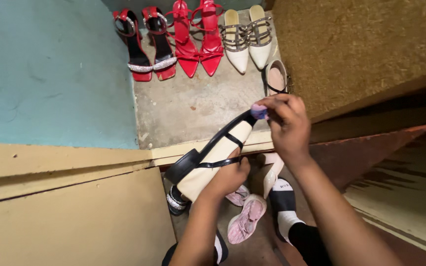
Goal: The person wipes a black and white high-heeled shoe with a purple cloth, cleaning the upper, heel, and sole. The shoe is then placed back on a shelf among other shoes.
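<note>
Fingers [236, 170] of the left hand [228, 178] are being clenched around a cream, black-strapped pointed shoe [213, 156], held tilted above the yellow step [75, 157]. Right hand [286, 123] fingers are being pinched on a small purple cloth [259, 111] at its toe. Red heeled sandals [199, 37] are being kept on the far concrete floor [188, 108].

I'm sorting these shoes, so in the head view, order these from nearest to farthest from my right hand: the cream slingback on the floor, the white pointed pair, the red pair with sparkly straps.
From the right hand:
1. Cream slingback, just above the hand.
2. White pointed pair, farther up, top centre.
3. Red pair with sparkly straps, far top left.
</note>
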